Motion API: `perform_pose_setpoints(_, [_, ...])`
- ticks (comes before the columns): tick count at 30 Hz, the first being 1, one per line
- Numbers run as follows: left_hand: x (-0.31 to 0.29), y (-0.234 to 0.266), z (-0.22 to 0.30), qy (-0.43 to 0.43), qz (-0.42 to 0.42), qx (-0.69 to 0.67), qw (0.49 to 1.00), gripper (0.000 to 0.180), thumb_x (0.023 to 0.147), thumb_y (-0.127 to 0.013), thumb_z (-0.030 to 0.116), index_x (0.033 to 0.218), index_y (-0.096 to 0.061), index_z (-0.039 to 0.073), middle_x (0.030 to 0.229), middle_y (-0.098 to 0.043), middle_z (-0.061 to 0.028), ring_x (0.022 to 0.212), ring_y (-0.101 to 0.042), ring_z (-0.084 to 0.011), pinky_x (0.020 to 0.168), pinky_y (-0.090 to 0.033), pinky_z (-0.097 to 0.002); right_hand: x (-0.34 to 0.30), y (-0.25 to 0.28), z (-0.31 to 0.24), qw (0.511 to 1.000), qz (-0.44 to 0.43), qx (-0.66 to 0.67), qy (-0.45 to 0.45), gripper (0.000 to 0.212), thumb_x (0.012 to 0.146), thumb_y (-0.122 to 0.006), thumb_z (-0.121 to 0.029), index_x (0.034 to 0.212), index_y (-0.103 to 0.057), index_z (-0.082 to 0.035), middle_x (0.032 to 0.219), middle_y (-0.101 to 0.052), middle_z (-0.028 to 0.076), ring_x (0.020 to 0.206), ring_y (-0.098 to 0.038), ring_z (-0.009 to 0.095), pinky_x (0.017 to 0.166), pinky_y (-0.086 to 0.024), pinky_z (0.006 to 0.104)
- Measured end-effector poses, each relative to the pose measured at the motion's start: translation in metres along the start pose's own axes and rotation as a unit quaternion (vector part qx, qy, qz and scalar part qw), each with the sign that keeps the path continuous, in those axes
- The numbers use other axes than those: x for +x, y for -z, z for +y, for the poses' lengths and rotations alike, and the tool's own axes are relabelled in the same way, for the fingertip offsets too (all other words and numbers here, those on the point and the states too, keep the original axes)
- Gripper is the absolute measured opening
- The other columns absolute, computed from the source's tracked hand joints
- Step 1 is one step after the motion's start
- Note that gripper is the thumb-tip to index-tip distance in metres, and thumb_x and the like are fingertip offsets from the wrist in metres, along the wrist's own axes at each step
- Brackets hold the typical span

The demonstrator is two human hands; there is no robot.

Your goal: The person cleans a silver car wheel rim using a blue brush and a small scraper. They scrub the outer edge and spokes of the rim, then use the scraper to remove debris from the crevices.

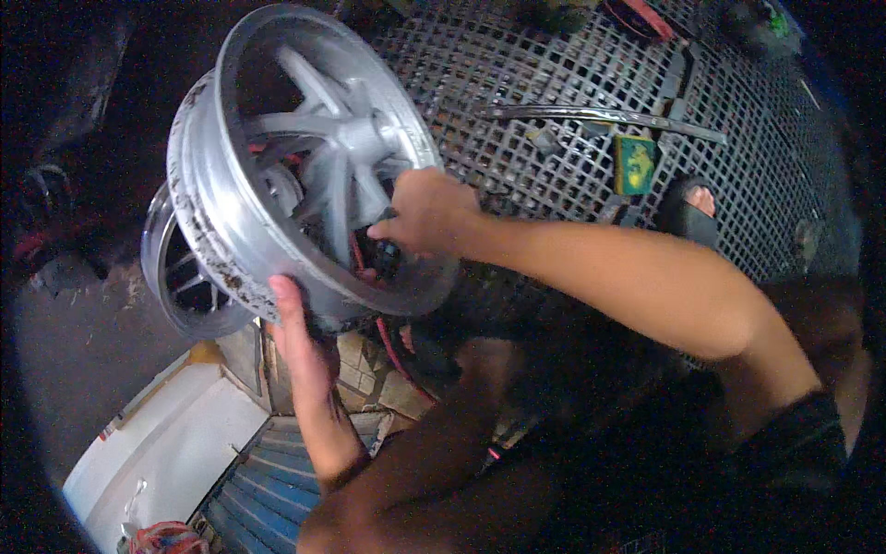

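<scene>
A silver spoked wheel rim (358, 138) without a tyre is tilted up in front of me, with dark grime along its outer edge. My left hand (303, 346) grips its lower edge, thumb against the outer wall and the other fingers hidden. Inside the rim, near the spokes, my right hand (432, 212) is closed around a small dark object whose kind I cannot make out. A thin red hose (392, 349) shows through the spokes and runs on below the rim.
Behind the rim on the left is a second silver wheel (171, 295). A black grid mat (544, 69) bears a long metal strip (604, 114) and a green and yellow box (635, 166). My sandalled foot (692, 208) is at right. A white panel (171, 439) and blue slatted surface (263, 480) lie lower left.
</scene>
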State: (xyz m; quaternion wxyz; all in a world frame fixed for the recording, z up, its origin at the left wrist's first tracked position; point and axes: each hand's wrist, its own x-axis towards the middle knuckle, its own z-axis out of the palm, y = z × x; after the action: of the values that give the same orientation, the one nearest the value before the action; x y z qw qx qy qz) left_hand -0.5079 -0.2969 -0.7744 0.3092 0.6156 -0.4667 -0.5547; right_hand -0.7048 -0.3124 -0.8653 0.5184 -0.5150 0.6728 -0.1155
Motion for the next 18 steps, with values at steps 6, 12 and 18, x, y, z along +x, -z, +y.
perform_pose_setpoints(6, [-0.002,0.001,0.0,0.004,-0.01,0.001,1.0,0.074,0.101,-0.056,0.054,0.144,-0.044,-0.005,0.137,-0.056,-0.0169,0.122,-0.057,-0.0277,0.107,-0.044,-0.0437,0.007,-0.033,0.019,0.991,0.101,-0.023,0.089,0.064,0.085,-0.069,-0.065,0.076,-0.075,-0.002,0.071,-0.072,0.014,0.08,-0.075,0.03,0.075,-0.059,0.0434])
perform_pose_setpoints(12, [-0.002,0.012,-0.005,0.028,-0.04,0.006,0.999,0.08,0.099,-0.054,0.061,0.147,-0.04,-0.001,0.141,-0.053,-0.016,0.123,-0.057,-0.0282,0.104,-0.047,-0.0441,-0.001,-0.032,0.046,0.992,-0.106,-0.009,0.064,0.059,0.087,-0.072,-0.057,0.077,-0.073,0.0,0.061,-0.069,0.006,0.059,-0.071,0.02,0.061,-0.058,0.0373])
perform_pose_setpoints(18, [-0.008,0.076,-0.053,0.081,-0.106,-0.069,0.989,0.083,0.093,-0.058,0.065,0.15,-0.037,0.006,0.146,-0.047,-0.0129,0.133,-0.048,-0.03,0.11,-0.038,-0.0473,-0.008,0.029,0.11,0.966,-0.152,0.209,0.018,0.054,0.105,-0.053,-0.044,0.081,-0.073,-0.001,0.062,-0.07,0.005,0.049,-0.064,0.012,0.053,-0.053,0.0303])
